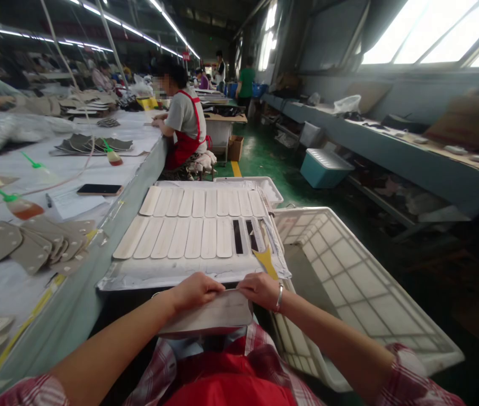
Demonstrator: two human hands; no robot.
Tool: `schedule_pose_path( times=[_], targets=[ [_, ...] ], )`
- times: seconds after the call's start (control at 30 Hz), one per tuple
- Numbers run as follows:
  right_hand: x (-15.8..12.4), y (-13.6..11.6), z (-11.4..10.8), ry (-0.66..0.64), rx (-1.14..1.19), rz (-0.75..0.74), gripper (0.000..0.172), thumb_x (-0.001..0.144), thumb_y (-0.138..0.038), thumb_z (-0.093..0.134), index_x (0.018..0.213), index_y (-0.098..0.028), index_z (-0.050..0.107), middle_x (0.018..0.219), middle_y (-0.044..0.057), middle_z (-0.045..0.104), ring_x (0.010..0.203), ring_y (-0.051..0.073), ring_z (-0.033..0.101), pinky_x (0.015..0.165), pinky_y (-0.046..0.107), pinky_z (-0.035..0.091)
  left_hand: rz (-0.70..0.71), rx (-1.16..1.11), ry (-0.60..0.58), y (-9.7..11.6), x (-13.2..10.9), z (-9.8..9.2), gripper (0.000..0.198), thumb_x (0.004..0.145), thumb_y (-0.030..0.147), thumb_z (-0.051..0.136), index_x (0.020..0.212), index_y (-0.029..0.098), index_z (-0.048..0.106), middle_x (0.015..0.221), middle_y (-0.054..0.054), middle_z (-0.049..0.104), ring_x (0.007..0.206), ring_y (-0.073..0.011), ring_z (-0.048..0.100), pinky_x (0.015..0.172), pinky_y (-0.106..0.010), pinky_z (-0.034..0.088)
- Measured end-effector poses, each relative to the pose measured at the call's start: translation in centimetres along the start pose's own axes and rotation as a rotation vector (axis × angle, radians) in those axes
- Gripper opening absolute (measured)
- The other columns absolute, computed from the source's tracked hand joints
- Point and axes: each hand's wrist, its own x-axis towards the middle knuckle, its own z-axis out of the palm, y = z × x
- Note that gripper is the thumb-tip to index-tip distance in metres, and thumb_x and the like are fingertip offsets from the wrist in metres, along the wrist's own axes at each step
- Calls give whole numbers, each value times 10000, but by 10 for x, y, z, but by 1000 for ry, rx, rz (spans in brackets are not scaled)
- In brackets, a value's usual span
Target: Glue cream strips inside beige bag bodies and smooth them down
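Near my lap, a folded off-white panel is held along its upper edge by both hands. My left hand pinches that edge at the middle. Just to the right, my right hand, with a bracelet at the wrist, pinches the same edge; the two sets of fingertips are close together. Beyond them lies a white-covered board carrying two rows of off-white rounded strips. Dark gaps or pieces show at the right of the front row. A yellow piece sits at the board's right edge.
A large white plastic crate stands to my right. On the left workbench are grey cut pieces, a phone and glue bottles. A co-worker in a red apron sits ahead. A blue lidded box is on the floor.
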Motion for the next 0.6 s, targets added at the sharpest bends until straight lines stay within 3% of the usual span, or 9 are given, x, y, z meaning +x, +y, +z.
schedule_pose_path(
  times=[0.47, 0.6],
  targets=[
    [-10, -6, 0, 11, -42, -132, 284, 886, -262, 395, 913, -170, 663, 827, 68, 649, 780, 148, 586, 697, 233, 425, 103, 239, 4, -5, -4, 14, 302, 862, 168, 450, 1127, 212, 587, 1052, -33, 665, 949, -163, 613, 833, -228, 450],
    [-2, -5, -4, -10, 0, -44, 311, 879, -255, 399, 757, -169, 673, 771, 56, 650, 727, 132, 584, 678, 219, 419, 145, 325, -3, -6, -4, 15, 306, 878, 163, 422, 1154, 180, 552, 1083, -69, 648, 965, -174, 610, 847, -258, 466]
  ],
)
